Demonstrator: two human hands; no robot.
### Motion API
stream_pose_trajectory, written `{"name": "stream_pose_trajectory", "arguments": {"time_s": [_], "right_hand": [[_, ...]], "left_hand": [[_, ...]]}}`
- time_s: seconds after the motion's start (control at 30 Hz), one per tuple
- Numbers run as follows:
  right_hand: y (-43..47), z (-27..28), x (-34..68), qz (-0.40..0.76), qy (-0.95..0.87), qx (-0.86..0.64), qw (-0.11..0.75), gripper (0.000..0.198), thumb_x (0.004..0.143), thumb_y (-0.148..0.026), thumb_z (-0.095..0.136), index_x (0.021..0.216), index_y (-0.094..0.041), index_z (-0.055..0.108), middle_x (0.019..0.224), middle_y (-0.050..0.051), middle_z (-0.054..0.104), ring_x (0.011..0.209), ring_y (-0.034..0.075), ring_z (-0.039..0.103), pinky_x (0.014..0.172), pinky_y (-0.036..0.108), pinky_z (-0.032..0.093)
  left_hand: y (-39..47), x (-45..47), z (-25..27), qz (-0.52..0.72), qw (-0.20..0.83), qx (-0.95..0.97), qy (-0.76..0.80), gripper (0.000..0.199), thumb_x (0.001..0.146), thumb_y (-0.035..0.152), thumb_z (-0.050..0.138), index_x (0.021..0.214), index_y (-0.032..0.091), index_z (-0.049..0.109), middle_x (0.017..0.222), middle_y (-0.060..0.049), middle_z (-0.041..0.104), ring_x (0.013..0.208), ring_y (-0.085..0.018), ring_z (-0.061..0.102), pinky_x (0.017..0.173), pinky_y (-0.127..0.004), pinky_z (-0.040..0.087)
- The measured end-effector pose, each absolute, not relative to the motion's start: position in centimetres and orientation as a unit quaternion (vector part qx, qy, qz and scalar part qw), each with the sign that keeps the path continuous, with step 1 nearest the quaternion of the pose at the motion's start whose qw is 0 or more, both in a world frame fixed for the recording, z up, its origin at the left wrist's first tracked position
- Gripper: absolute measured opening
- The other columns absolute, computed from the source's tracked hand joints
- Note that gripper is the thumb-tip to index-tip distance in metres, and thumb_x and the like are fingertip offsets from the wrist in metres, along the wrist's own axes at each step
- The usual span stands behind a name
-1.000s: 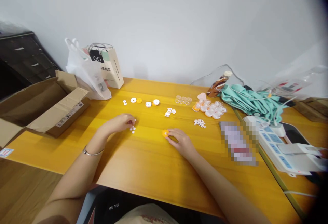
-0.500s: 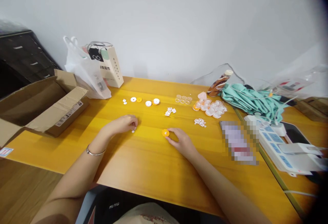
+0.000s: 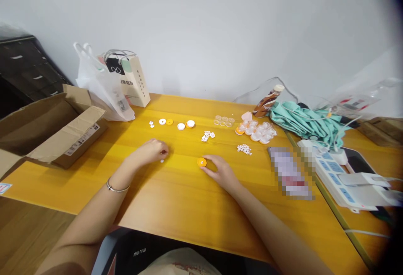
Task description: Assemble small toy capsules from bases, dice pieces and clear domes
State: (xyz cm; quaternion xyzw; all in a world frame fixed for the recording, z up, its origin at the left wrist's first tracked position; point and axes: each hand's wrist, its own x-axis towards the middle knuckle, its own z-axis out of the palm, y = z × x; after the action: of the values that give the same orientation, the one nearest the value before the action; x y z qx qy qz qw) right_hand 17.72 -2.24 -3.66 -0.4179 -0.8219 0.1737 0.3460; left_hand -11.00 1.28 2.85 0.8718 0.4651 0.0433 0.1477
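Note:
Between the thumb and fingers of my right hand (image 3: 221, 172) is an orange round disc (image 3: 202, 162) with a small pale piece at its centre, held at the table surface. My left hand (image 3: 154, 151) is closed, its fingers curled down to the tabletop. A tiny white piece (image 3: 162, 161) lies just below those fingertips; what the fingers pinch, if anything, is hidden. Farther back sit white discs (image 3: 181, 127), a yellow disc (image 3: 169, 121) and small white pieces (image 3: 151, 124). White openwork pieces (image 3: 207, 136) lie beyond my right hand, with a second group (image 3: 244, 149) farther right.
Clear rings (image 3: 223, 121) and a cluster of clear-and-orange cases (image 3: 256, 131) sit at the back right. A brown bottle (image 3: 267, 102), teal umbrella (image 3: 308, 121), blurred phone (image 3: 291, 174) and power strip (image 3: 338, 178) line the right. An open carton (image 3: 67, 147) and bags (image 3: 103, 92) stand left.
The whole view has shifted slightly. Both hands stay in nearly the same places, the right still gripping the orange disc and the left still curled by the tiny white piece.

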Motion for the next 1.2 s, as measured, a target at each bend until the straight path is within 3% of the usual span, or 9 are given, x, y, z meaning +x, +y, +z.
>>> {"name": "stream_pose_trajectory", "arguments": {"time_s": [0.17, 0.5, 0.83, 1.2], "right_hand": [[-2.1, -3.7, 17.7, 0.184, -0.823, -0.410, 0.347, 0.024, 0.080, -0.029, 0.057, 0.103, -0.024, 0.056, 0.098, 0.005, 0.066, 0.091, 0.021, 0.062, 0.083, 0.038, 0.049], [-2.1, -3.8, 17.6, 0.191, -0.835, -0.392, 0.335, 0.023, 0.080, -0.031, 0.057, 0.102, -0.023, 0.056, 0.096, 0.006, 0.066, 0.089, 0.021, 0.060, 0.082, 0.038, 0.048], [-2.2, -3.7, 17.4, 0.185, -0.843, -0.379, 0.332, 0.023, 0.080, -0.028, 0.057, 0.102, -0.021, 0.056, 0.094, 0.007, 0.066, 0.088, 0.021, 0.061, 0.080, 0.038, 0.048], [-2.2, -4.0, 17.4, 0.184, -0.841, -0.387, 0.329, 0.022, 0.080, -0.028, 0.057, 0.101, -0.023, 0.056, 0.096, 0.006, 0.066, 0.090, 0.021, 0.061, 0.082, 0.038, 0.047]], "left_hand": [[1.4, -10.7, 2.3, 0.038, 0.079, 0.886, 0.456, 0.016, 0.074, 0.013, 0.049, 0.068, 0.016, 0.063, 0.066, -0.003, 0.064, 0.058, -0.012, 0.053, 0.056, -0.022, 0.032], [-0.8, -4.3, -0.8, 0.218, -0.018, 0.934, 0.281, 0.021, 0.089, 0.027, 0.043, 0.087, 0.018, 0.061, 0.077, -0.004, 0.063, 0.073, -0.013, 0.055, 0.066, -0.025, 0.034], [-0.5, -3.6, -1.7, 0.162, -0.103, 0.959, 0.210, 0.021, 0.092, 0.022, 0.037, 0.090, 0.017, 0.058, 0.078, -0.003, 0.061, 0.074, -0.013, 0.050, 0.064, -0.028, 0.029], [-0.9, -3.8, -0.9, 0.123, -0.036, 0.964, 0.233, 0.023, 0.091, 0.024, 0.037, 0.093, 0.018, 0.060, 0.085, -0.005, 0.061, 0.083, -0.015, 0.050, 0.071, -0.030, 0.030]]}}
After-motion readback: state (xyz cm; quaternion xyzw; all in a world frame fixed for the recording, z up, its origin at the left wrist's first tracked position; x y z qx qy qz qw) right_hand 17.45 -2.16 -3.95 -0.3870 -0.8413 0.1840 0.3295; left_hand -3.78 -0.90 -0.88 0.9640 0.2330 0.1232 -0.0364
